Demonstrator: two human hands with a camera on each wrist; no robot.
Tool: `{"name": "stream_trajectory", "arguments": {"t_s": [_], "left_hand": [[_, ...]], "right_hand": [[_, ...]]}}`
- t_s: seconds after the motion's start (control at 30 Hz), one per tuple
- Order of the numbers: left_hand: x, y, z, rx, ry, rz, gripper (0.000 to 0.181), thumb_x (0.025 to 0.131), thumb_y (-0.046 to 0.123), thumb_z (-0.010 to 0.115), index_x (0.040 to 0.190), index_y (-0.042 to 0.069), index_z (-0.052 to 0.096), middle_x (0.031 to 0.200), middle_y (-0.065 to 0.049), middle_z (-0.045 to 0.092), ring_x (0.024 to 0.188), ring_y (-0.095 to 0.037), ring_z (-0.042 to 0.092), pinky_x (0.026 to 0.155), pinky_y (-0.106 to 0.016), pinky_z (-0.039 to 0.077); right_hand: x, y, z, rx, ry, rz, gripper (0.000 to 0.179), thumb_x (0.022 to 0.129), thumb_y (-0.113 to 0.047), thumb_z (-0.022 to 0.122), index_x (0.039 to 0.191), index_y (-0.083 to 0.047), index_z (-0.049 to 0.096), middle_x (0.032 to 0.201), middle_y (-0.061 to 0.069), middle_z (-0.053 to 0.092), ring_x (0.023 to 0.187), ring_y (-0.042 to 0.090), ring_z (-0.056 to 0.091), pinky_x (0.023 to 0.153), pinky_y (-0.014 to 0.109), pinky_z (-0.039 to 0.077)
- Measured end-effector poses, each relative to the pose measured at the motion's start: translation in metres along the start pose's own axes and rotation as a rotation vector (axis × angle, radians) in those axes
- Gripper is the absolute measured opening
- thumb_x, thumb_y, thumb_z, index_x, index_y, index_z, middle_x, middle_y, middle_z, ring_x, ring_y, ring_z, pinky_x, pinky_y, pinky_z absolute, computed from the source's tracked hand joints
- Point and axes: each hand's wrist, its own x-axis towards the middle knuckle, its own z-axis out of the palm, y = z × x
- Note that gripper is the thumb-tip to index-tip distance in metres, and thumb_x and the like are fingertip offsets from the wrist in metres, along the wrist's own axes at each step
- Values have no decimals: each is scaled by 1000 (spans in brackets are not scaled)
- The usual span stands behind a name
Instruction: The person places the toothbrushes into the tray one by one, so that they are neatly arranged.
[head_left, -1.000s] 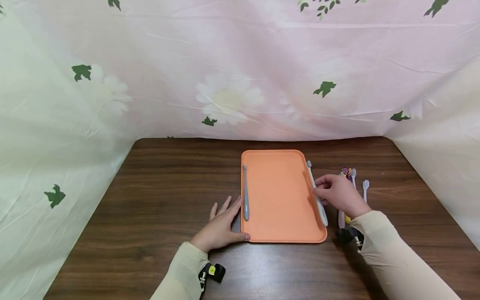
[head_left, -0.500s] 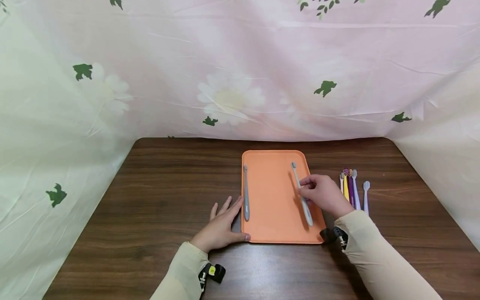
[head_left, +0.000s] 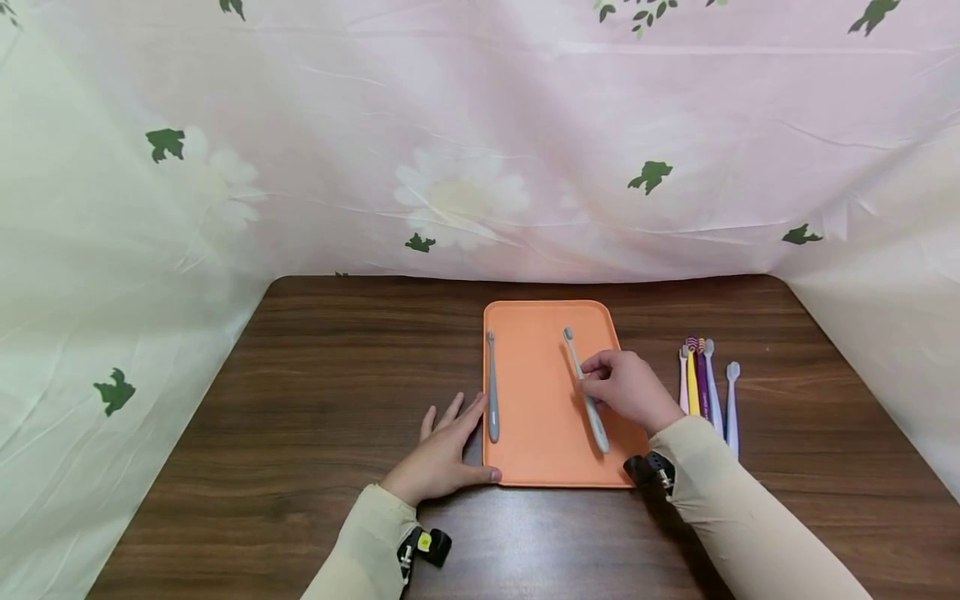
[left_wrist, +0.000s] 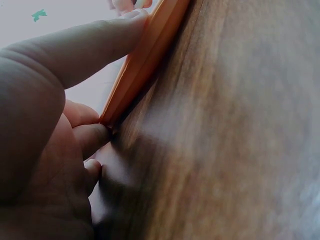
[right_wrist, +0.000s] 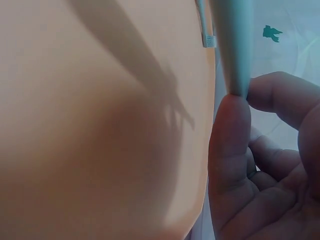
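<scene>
An orange rectangular tray (head_left: 532, 433) lies on the table. My left hand (head_left: 438, 462) rests at its near left corner, thumb on the front rim and fingers straight along the left side; the left wrist view shows the thumb (left_wrist: 95, 47) against the tray wall (left_wrist: 135, 75). Over the tray's right half, my right hand (head_left: 632, 390) pinches a light grey toothbrush (head_left: 597, 432) between thumb and finger, its head pointing away. In the right wrist view its handle (right_wrist: 234, 45) casts a shadow on the tray. A darker grey toothbrush (head_left: 492, 408) lies along the tray's left edge.
Right of the tray, several toothbrushes lie side by side on the wooden table (head_left: 330, 375), among them a yellow one (head_left: 692, 383), a purple one (head_left: 702, 385) and a pale lilac one (head_left: 732, 408) at the outer side. A flowered cloth (head_left: 525, 125) hangs behind.
My right hand has carried the light grey toothbrush leftward from the tray's right edge to over its right half. The left hand stays put.
</scene>
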Motion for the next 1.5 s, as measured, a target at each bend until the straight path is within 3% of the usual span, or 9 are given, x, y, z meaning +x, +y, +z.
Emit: {"name": "stream_trajectory", "arguments": {"t_s": [0.2, 0.63, 1.03, 1.5], "left_hand": [[0, 1, 1, 1, -4, -5, 101, 75, 45, 74, 151, 17, 14, 154, 2, 18, 142, -22, 1, 107, -51, -12], [0, 1, 0, -5, -1, -14, 100, 75, 46, 74, 151, 18, 15, 153, 2, 18, 142, -23, 1, 107, -52, -12], [-1, 1, -2, -10, -9, -22, 100, 75, 47, 73, 151, 18, 15, 153, 3, 19, 142, -22, 0, 107, -51, -12], [0, 0, -1, -4, -10, -28, 100, 75, 48, 73, 151, 20, 15, 153, 5, 18, 142, -22, 0, 107, -51, -12]], "right_hand": [[4, -2, 5, -7, -14, 2, 22, 83, -11, 65, 100, 1, 62, 84, 10, 63, 63, 17, 61, 58, 31, 53], [17, -20, 28, 108, -15, 10, 21, 82, -10, 67, 98, 1, 62, 83, 11, 62, 64, 16, 61, 58, 31, 54], [28, -34, 47, 116, -34, 53, 19, 82, -13, 68, 96, -1, 62, 83, 10, 63, 63, 17, 62, 58, 31, 54], [37, -47, 62, 50, -59, 72, 20, 82, -16, 70, 95, -2, 62, 81, 10, 64, 60, 17, 64, 55, 31, 54]]}}
